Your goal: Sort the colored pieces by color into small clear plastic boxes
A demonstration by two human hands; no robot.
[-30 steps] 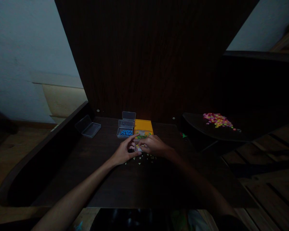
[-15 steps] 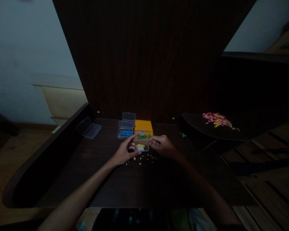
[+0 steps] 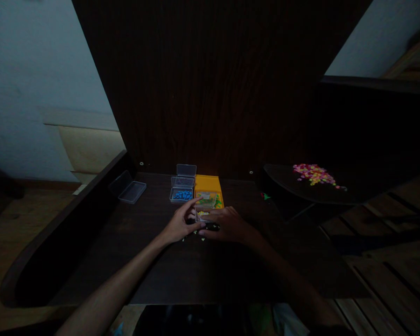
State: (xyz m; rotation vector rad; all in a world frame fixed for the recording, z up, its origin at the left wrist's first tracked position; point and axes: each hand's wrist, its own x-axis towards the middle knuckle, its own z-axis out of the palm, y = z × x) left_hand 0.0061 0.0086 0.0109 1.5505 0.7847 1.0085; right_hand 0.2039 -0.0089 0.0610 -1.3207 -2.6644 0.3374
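Note:
My left hand (image 3: 180, 221) is curved around the left side of a small clear plastic box (image 3: 197, 216), thumb at its near edge and fingertip by its raised lid (image 3: 207, 197). Small yellow pieces (image 3: 203, 213) lie inside the box. From the right, my right hand (image 3: 229, 225) reaches across the box's near part, fingers stretched out and the thumb lower, apart from them; its palm side is hidden. Several tiny pale pieces (image 3: 203, 239) lie scattered on the dark table just in front of the box, partly covered by this hand.
Behind the box is a yellow tray (image 3: 207, 179) with green pieces. To its left stands an open clear box of blue pieces (image 3: 182, 194). Another open clear box (image 3: 132, 192) sits farther left. Pink and yellow pieces (image 3: 315, 174) are heaped on the right-hand shelf.
My right hand has moved left and slightly down from the box's right side, now covering part of the box and some pale pieces. My left hand keeps its hold.

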